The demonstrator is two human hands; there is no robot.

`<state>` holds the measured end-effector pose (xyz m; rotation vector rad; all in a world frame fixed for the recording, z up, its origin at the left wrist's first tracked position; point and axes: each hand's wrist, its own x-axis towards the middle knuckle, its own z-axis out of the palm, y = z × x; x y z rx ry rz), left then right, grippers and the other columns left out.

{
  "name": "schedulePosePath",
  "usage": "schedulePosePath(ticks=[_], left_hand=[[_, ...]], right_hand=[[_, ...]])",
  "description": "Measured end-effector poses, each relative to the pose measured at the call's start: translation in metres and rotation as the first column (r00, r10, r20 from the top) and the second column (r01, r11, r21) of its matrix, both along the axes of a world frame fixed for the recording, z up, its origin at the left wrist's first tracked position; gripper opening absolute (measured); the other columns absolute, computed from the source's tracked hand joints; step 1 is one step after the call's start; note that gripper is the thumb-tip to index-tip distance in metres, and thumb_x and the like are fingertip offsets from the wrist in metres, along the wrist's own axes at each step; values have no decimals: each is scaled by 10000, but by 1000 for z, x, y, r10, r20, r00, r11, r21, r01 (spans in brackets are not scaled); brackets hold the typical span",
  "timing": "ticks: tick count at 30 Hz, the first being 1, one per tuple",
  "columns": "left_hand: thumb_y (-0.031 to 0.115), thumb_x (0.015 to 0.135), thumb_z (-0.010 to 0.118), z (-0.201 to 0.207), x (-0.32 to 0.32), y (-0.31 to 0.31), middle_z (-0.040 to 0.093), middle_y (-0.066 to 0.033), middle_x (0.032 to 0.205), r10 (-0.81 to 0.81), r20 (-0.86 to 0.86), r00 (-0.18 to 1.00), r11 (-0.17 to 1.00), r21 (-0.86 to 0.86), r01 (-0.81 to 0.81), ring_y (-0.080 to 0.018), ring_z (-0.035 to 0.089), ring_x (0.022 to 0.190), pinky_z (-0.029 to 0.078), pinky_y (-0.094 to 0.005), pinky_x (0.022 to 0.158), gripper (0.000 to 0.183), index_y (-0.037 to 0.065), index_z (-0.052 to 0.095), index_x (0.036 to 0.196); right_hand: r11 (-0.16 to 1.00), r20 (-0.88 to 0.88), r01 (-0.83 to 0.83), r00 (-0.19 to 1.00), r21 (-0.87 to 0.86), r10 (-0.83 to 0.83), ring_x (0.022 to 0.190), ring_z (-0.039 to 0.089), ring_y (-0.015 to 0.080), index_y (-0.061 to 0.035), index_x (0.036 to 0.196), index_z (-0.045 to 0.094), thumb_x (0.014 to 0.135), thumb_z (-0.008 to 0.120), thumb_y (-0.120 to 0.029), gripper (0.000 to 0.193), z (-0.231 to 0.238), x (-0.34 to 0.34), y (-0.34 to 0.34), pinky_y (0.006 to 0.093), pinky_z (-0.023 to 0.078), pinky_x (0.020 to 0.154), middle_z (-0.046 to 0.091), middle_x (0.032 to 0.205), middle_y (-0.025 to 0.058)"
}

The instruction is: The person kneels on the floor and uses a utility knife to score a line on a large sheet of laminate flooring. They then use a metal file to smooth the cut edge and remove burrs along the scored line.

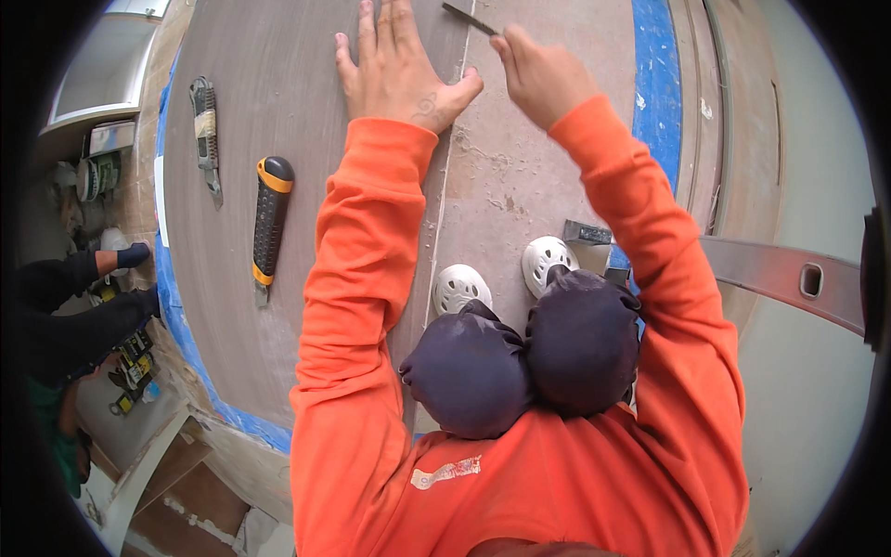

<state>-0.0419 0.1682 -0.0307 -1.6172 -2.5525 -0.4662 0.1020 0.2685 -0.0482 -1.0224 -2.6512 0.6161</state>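
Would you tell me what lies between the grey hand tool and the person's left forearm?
The black-and-orange utility knife lies there on the grey-brown panel, seen in the head view.

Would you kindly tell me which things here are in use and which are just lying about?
In use: left hand flat on the brown panel; right hand pinching a thin dark blade.
Lying about: yellow-black utility knife, grey knife, metal straightedge.
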Motion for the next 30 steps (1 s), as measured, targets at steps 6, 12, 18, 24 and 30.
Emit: schedulePosePath(ticks=[6, 12, 18, 24, 30], left_hand=[[457, 677, 751, 2, 3, 8, 284, -170, 1560, -23, 23, 999, 1000, 0, 23, -303, 225, 1463, 152, -498, 1189, 1105, -16, 200, 1511], [429, 669, 761, 7, 8, 16, 307, -174, 1545, -18, -7, 1000, 1000, -5, 18, -315, 244, 1452, 160, -496, 1187, 1103, -10, 203, 1512], [418, 662, 760, 2, -2, 6, 311, -176, 1544, -13, -41, 999, 1000, 6, 13, -322, 260, 1444, 171, -508, 1181, 1106, -9, 200, 1514], [421, 654, 762, 0, -1, 13, 310, -179, 1544, -38, -50, 998, 999, 24, 39, -329, 260, 1443, 175, -515, 1178, 1114, -9, 200, 1514], [425, 658, 759, -3, 0, 10, 306, -177, 1548, -30, -49, 998, 999, 27, 31, -332, 257, 1445, 174, -518, 1179, 1110, -9, 200, 1514]], right_hand=[[957, -152, -42, 984, 288, 89, 661, 605, 493, -91, 990, 544, 1011, 460, -328, 252, -45, -13, 52, 561, 487, 597, 628, 708, 266], [926, -346, -94, 910, 366, 229, 691, 629, 477, -82, 1039, 545, 1016, 440, -328, 268, -45, -22, 78, 553, 506, 594, 644, 763, 279], [996, 5, 89, 996, 18, -89, 708, 633, 477, -105, 1054, 554, 1013, 435, -356, 281, -3, -13, 20, 552, 509, 615, 652, 767, 271], [982, -121, 154, 983, 113, -141, 730, 668, 430, -46, 917, 573, 1024, 409, -324, 340, 4, -35, 60, 532, 524, 618, 665, 771, 255], [995, -47, 100, 994, 8, -100, 729, 654, 466, -43, 971, 554, 1016, 414, -323, 316, 11, -15, 28, 564, 516, 656, 660, 760, 264]])
